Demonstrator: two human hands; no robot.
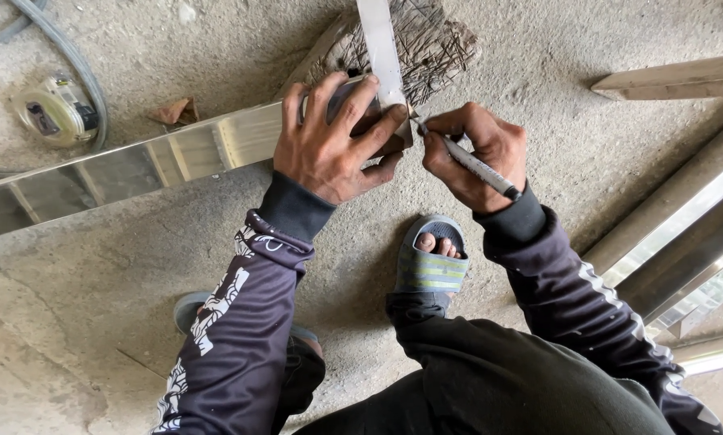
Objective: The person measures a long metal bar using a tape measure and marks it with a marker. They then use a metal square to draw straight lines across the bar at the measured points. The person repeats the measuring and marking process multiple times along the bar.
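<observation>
Marker contact is at the corner where the flat steel square blade [380, 50] crosses the long polished rectangular steel tube [136, 165] on the concrete floor [587, 153]. I see the left hand [337, 137] pressed flat on the square; the right hand [478, 153] is clamped on the silver marker pen [478, 169], tip pointing left at the blade edge.

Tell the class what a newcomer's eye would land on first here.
At top centre, the left hand presses a metal square onto a shiny steel tube, while the right hand puts a marker pen to its edge. A tape measure lies on the concrete floor, upper left.
</observation>
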